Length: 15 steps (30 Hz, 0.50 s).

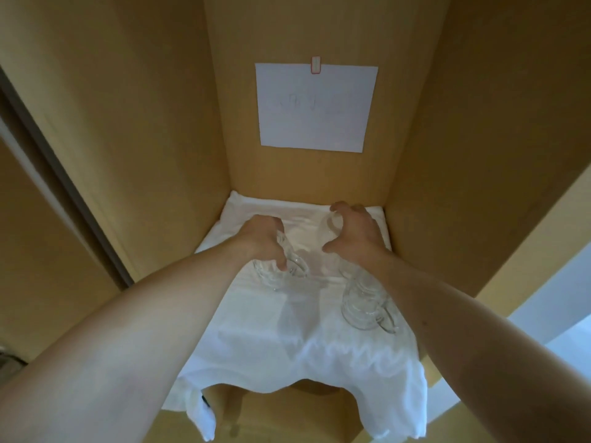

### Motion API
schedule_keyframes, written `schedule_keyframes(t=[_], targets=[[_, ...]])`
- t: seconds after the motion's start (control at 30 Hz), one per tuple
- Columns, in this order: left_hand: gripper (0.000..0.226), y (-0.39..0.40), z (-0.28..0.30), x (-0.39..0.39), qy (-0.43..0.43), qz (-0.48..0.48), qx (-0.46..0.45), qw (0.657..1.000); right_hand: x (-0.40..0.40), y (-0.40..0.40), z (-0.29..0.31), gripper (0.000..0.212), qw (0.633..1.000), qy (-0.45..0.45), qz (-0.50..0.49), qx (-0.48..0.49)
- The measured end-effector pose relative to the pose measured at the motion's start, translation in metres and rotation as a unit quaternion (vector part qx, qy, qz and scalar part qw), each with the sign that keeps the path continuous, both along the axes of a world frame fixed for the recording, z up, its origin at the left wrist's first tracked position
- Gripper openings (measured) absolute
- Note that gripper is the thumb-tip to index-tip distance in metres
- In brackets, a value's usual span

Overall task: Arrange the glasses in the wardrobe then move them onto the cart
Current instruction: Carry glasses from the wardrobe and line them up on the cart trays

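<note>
sheet on back wall: a plain white rectangular sheet of paper hung flat on the rear panel, with faint marks in the middle too pale to read
clip: a small white tab with a red outline sat at the paper's top edge, right in the centre
cloth: a rumpled white fabric cloth covered the shelf from back to front, its front edge drooping over the lip in two uneven flaps
left side: a dark vertical door-frame strip ran just outside the left panel
lower right: a pale white-grey surface showed past the right panel, too blurry to tell what it was
</note>
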<state>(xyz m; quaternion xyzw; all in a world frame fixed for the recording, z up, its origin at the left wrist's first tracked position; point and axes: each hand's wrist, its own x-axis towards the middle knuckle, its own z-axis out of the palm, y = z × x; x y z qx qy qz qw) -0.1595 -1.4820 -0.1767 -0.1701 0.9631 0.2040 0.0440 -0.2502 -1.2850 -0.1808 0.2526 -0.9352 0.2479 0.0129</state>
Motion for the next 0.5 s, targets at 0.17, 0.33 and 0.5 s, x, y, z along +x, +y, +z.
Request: schedule_keyframes(t=[0.17, 0.33, 0.5], targets=[[0.086, 0.013, 0.025, 0.027, 0.117, 0.142, 0.093, 0.978, 0.023, 0.014, 0.018, 0.083, 0.991, 0.067, -0.03, -0.112], [0.081, 0.04, 0.047, 0.061, 0.231, 0.245, 0.123, 0.933, 0.061, 0.041, 0.035, 0.077, 0.981, 0.109, -0.028, -0.161], [0.087, 0.073, 0.065, 0.108, 0.339, 0.305, 0.17, 0.874, 0.104, 0.07, 0.047, 0.076, 0.964, 0.141, -0.02, -0.225]])
